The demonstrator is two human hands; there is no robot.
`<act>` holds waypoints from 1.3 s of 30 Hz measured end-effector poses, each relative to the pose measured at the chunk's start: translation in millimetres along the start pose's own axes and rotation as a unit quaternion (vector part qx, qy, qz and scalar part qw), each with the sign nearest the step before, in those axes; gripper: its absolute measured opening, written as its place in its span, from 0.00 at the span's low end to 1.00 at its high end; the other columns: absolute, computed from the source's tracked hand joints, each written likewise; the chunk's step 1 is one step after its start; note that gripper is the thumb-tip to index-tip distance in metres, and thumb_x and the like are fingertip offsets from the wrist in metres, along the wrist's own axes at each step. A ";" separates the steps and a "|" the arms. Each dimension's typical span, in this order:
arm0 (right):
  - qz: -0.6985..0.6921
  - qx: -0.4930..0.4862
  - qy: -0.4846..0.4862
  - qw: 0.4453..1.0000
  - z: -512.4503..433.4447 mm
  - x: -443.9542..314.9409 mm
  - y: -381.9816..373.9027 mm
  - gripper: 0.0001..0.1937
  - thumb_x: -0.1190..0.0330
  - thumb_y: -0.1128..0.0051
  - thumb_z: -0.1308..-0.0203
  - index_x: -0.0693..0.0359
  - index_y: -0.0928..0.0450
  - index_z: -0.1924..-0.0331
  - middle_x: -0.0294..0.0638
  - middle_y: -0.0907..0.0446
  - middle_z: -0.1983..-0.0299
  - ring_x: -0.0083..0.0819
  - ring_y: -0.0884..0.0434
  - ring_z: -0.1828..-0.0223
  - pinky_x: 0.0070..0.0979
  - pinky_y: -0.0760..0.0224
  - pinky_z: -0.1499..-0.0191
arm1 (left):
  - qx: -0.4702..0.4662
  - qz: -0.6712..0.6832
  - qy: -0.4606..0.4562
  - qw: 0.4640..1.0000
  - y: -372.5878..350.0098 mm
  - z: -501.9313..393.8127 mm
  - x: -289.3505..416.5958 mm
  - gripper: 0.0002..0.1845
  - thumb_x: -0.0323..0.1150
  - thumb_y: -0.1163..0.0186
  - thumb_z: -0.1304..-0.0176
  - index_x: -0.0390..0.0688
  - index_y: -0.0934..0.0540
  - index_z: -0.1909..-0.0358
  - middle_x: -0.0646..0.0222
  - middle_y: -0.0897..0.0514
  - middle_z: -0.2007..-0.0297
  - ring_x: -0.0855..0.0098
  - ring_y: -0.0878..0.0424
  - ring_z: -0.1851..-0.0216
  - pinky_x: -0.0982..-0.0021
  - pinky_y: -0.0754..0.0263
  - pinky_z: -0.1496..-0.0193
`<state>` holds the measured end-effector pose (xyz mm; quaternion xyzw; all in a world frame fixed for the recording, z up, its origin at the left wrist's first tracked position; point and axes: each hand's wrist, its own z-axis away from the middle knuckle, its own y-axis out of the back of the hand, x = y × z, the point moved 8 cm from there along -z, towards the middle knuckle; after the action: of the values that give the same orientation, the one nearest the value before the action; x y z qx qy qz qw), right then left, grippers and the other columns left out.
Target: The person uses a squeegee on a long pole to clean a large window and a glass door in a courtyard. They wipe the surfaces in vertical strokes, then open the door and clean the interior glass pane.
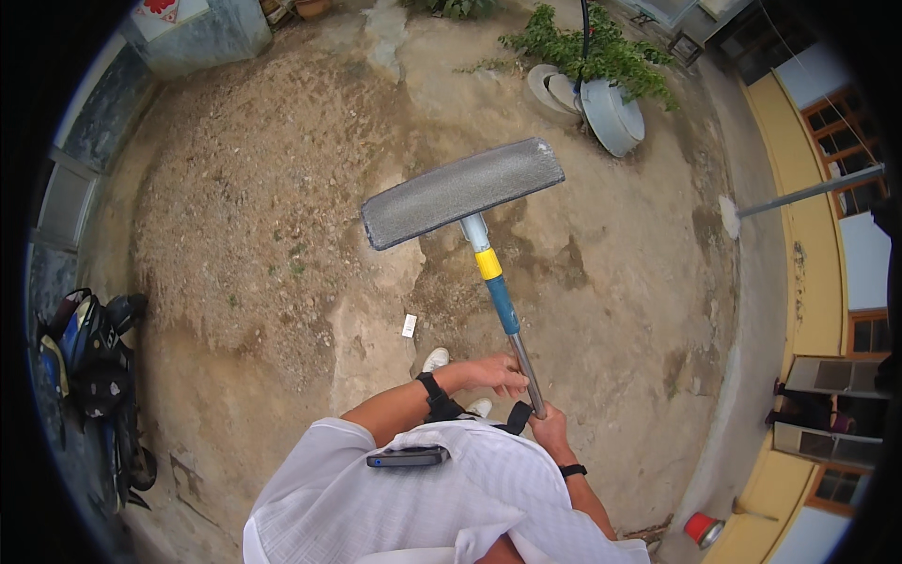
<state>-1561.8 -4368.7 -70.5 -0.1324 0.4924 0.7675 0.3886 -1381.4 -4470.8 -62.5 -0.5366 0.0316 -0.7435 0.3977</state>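
A flat mop with a wide grey pad (462, 192) is raised in front of me, its pad side facing me. Below the pad come a pale joint, a yellow collar (488, 264), a blue sleeve (502, 303) and a metal pole (528, 374). My right hand (551, 423) is closed around the lower end of the pole. My left hand (502, 375) is beside the pole a little higher up, fingers loosely bent; whether they touch it is not plain. A dark phone-like device (407, 457) rests at the chest of my white shirt.
A small white card (409, 326) lies on the ground near my shoes. Metal basins (614, 118) and a leafy plant (599, 49) are ahead on the right. A motorcycle (102, 388) stands at left. On the right are a slanting pole (810, 190), a red bucket (701, 529) and a person (810, 409) in a doorway.
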 end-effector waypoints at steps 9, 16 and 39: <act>-0.013 -0.051 -0.047 0.998 2.7 22.6 -7.4 0.09 0.72 0.35 0.46 0.59 0.13 0.60 0.41 0.16 0.75 0.29 0.16 0.71 0.29 0.22 0.62 | 0.027 0.021 0.005 0.999 42.8 17.9 21.6 0.20 0.44 0.41 0.26 0.39 0.18 0.43 0.66 0.13 0.53 0.73 0.14 0.53 0.70 0.19 0.52; -0.016 -0.050 -0.050 0.997 -10.9 26.9 -3.8 0.09 0.71 0.35 0.46 0.59 0.13 0.60 0.43 0.14 0.72 0.33 0.14 0.68 0.30 0.21 0.60 | 0.035 0.024 0.002 0.999 46.4 1.0 21.8 0.21 0.44 0.41 0.25 0.38 0.19 0.42 0.64 0.12 0.52 0.72 0.13 0.53 0.70 0.18 0.53; 0.224 0.026 -0.003 0.974 -162.9 168.2 152.2 0.05 0.67 0.38 0.47 0.60 0.18 0.71 0.55 0.16 0.72 0.57 0.15 0.65 0.51 0.21 0.58 | 0.348 0.247 -0.052 0.903 196.0 -104.4 112.8 0.17 0.47 0.37 0.27 0.40 0.19 0.57 0.64 0.14 0.64 0.70 0.13 0.64 0.71 0.16 0.61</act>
<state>-1813.1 -4462.6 -147.8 -0.0065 0.5279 0.8226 0.2111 -1370.2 -4714.6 -112.2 -0.3773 -0.1186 -0.5562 0.7309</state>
